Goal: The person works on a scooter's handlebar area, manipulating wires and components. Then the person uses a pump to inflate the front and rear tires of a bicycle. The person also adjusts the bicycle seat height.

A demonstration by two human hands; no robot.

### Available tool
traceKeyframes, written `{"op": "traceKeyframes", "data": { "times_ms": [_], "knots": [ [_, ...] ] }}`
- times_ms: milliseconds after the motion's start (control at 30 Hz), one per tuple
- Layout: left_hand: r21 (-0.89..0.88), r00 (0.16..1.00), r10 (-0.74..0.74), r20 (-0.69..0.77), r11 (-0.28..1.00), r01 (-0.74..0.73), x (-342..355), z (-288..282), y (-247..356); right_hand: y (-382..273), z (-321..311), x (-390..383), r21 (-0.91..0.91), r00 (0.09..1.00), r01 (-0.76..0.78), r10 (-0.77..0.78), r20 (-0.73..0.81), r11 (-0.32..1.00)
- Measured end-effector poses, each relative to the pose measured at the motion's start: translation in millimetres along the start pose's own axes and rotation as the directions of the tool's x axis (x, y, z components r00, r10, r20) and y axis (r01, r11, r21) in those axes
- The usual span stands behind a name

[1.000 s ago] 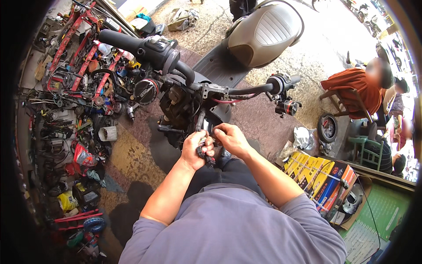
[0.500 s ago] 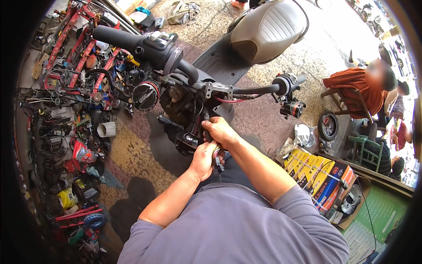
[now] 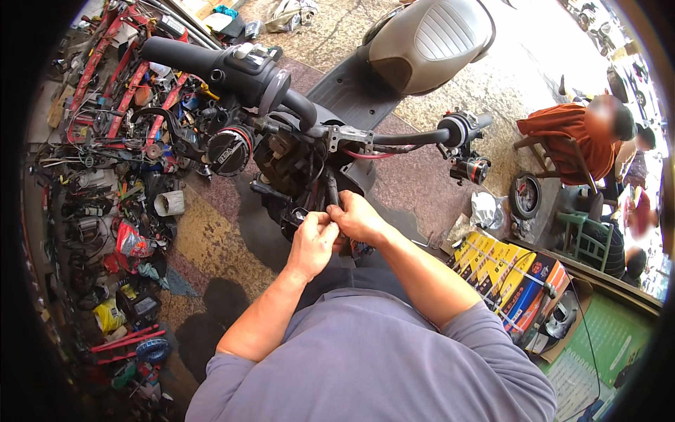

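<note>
**wrenchnoob:** So what was actually going on under those bars? Couldn't make much out from the head view.

**oldscootguy:** Both hands were bunched together right below the stripped headset of the scooter, front cover off and the guts showing. The left hand was curled, fingertips pressed together pinching something small where the dark wiring hung down. The right hand was closed around the same spot from the other side, knuckles touching the left. What exactly sat between the fingers, a connector or a clip, I couldn't tell, it was hidden by the hands.

**wrenchnoob:** Any tips for doing that bit properly?

**oldscootguy:** My guess is it wanted a steady hold with one hand and small moves with the other, pulling on the plug body and not the wires. Keep the bundle slack so nothing strains against the handlebar. The floor on the left was a heap of red tools and parts, so anything dropped there would've been a pain to find. Someone in an orange shirt sat well off to the right, not involved.
</note>
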State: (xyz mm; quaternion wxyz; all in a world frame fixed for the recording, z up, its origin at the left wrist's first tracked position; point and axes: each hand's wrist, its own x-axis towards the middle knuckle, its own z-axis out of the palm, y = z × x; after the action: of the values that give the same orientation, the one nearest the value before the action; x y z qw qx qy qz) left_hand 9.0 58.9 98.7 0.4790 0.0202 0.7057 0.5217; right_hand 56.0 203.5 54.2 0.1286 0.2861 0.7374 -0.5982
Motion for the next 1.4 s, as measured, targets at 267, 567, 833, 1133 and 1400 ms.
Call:
{"op": "traceKeyframes", "data": {
  "times_ms": [267, 567, 833, 1133, 1400],
  "knots": [
    [-0.22, 0.994, 0.007, 0.105, 0.975, 0.016, 17.7, 4.8, -3.4, -3.8, 2.2, -34.9, -0.252, 0.996, 0.061, -0.074, -0.044, 0.966],
    [-0.64, 0.946, -0.111, 0.304, 0.712, 0.289, 57.0, -11.8, 3.6, -17.3, 9.9, -58.4, -0.484, 0.913, 0.247, -0.369, -0.175, 0.84],
    [-0.7, 0.959, -0.177, 0.222, 0.656, 0.283, 68.5, -1.0, 8.0, -16.9, 0.9, -77.6, -0.162, 0.972, 0.085, -0.117, -0.201, 0.983],
    [-0.758, 0.977, -0.203, 0.062, 0.627, 0.178, 71.1, 12.8, 13.8, -5.4, -0.3, -97.1, 0.258, 0.958, 0.274, -0.239, -0.158, 0.927],
    [-0.805, 0.979, -0.187, 0.079, 0.567, 0.174, 70.9, 17.3, 10.5, 5.2, 6.1, -102.6, -0.337, 0.64, 0.555, -0.649, -0.412, 0.761]
  ]
}}
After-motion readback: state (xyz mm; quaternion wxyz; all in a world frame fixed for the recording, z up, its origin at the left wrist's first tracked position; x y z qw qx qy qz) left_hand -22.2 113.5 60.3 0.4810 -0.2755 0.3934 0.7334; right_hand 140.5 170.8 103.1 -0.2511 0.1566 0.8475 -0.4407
